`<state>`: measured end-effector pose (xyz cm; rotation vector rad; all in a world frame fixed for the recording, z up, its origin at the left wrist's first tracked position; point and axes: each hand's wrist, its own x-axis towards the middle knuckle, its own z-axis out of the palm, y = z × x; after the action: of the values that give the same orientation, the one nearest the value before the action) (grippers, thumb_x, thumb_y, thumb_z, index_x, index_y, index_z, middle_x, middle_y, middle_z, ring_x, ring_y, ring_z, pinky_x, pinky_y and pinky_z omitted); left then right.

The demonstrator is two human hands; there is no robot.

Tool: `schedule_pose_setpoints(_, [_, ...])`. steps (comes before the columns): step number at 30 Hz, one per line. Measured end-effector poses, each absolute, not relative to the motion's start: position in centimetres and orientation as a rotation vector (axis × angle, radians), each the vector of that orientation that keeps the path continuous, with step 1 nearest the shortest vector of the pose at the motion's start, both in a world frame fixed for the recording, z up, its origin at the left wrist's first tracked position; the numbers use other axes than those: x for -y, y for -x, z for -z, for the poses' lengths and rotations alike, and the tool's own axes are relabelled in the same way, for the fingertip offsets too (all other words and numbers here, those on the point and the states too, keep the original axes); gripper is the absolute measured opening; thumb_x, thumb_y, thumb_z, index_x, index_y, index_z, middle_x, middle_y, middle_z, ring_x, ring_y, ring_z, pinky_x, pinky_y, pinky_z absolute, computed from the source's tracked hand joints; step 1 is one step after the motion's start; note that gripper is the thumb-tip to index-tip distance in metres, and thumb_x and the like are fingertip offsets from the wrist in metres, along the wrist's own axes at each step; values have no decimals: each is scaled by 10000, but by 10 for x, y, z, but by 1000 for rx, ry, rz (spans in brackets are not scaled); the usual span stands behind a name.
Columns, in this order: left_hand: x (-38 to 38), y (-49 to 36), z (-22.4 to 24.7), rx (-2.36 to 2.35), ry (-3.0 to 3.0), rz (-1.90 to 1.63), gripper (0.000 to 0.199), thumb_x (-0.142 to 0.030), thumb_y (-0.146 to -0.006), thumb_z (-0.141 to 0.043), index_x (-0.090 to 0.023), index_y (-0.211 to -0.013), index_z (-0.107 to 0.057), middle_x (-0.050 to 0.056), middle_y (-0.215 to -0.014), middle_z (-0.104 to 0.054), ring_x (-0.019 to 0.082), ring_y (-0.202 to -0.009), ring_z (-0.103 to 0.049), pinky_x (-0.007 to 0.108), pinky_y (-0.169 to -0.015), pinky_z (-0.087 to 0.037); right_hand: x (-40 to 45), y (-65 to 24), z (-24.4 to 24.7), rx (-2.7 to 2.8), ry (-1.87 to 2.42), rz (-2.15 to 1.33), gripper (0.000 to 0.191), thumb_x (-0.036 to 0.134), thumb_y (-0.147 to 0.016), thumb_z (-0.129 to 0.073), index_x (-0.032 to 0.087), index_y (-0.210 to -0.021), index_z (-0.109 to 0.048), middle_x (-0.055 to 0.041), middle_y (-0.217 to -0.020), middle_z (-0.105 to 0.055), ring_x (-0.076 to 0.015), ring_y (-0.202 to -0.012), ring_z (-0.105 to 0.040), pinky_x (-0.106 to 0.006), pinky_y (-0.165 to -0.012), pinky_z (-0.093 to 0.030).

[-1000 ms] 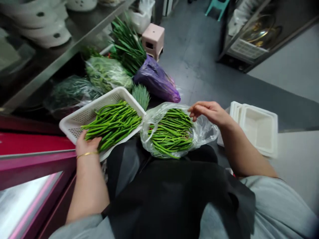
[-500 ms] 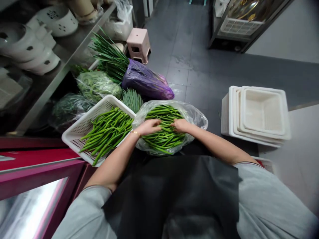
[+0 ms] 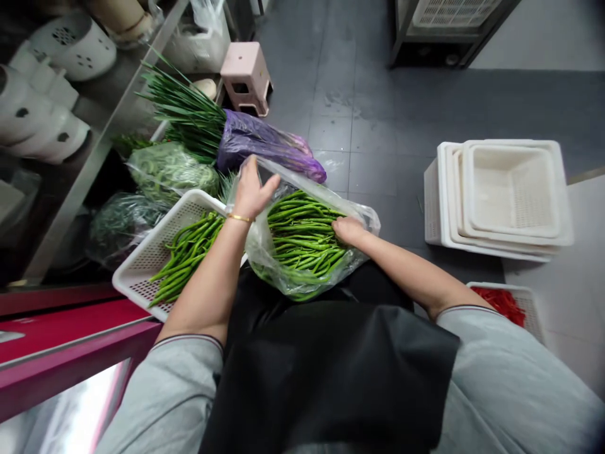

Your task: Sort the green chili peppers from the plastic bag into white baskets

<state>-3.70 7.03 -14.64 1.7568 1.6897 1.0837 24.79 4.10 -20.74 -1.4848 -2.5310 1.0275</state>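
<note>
Long green beans (image 3: 307,233) fill a clear plastic bag (image 3: 265,255) in front of my lap. My left hand (image 3: 253,192) is at the bag's upper left rim, fingers hooked on the plastic and thumb held apart; the rim is pulled up towards it. Inside the bag's right side, my right hand (image 3: 348,231) is curled against the beans, its fingertips hidden among them. Left of the bag, a white perforated basket (image 3: 135,277) holds more green beans (image 3: 189,252), partly covered by my left forearm.
Bagged greens (image 3: 172,170), leafy stalks (image 3: 184,113) and a purple bag (image 3: 265,145) lie beyond the basket. A pink stool (image 3: 246,75) stands behind them. To the right are stacked white baskets (image 3: 510,189) and a basket of red peppers (image 3: 501,304). A metal shelf (image 3: 108,120) runs along the left.
My left hand has left the beans and moved up and left to the bag's rim, lifting the plastic. My right hand has shifted slightly right. The view has tilted a little.
</note>
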Motion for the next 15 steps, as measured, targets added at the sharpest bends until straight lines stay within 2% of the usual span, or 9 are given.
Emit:
schedule_pose_setpoints(1, [-53,31,144,-1710,-1763,-1006,601,-425,-781,-700,-134,-1269,-504,143,-1250,-598,268,-1216,-536,413,-1072,-400,-42,-252,207,2572,1475,-981,223,257,-834,-621,169,-641,-549,-88,-646,-609,-172,-749,-577,-286,-781,-479])
schedule_pose_setpoints(3, [-19,15,140,-1700,-1878,-813,477,-397,-829,-632,-150,-1233,-571,116,-1130,-668,258,-1096,-612,395,-995,-458,-42,-260,205,2706,1438,-858,150,251,-819,-656,138,-743,-591,-131,-828,-655,-193,-825,-601,-275,-778,-460])
schedule_pose_setpoints(6, [13,-18,152,-1510,-2137,-613,445,-315,-869,-566,-168,-1289,-559,123,-1214,-651,257,-1146,-588,394,-1005,-441,-35,-260,203,2881,1349,-779,193,310,-877,-604,134,-950,-641,-136,-998,-685,-211,-878,-629,-268,-740,-430])
schedule_pose_setpoints(8, [18,-36,174,-1403,-2323,-415,501,-247,-842,-583,-164,-1333,-531,142,-1272,-620,276,-1194,-553,423,-1030,-405,-33,-256,200,2877,1325,-861,232,344,-898,-580,149,-1002,-653,-105,-1001,-705,-200,-880,-636,-263,-734,-420])
schedule_pose_setpoints(11, [12,-45,211,-1393,-2431,-87,340,-167,-864,-499,-150,-1167,-650,147,-1081,-685,277,-1053,-607,454,-970,-408,-40,-258,195,2797,1396,-999,186,267,-887,-576,138,-980,-673,-84,-956,-715,-176,-847,-635,-256,-741,-426])
schedule_pose_setpoints(13, [9,-40,227,-1407,-2436,-15,298,-163,-891,-445,-157,-1044,-701,135,-982,-698,265,-975,-619,439,-923,-418,-44,-266,190,2736,1442,-1076,183,236,-879,-577,129,-992,-672,-79,-920,-707,-165,-807,-626,-259,-740,-438])
schedule_pose_setpoints(15, [10,-29,232,-1424,-2425,-88,296,-184,-900,-447,-167,-1044,-706,124,-991,-702,252,-956,-618,410,-894,-426,-43,-275,187,2682,1430,-1032,215,262,-879,-595,121,-1027,-659,-95,-950,-687,-170,-820,-613,-276,-767,-449])
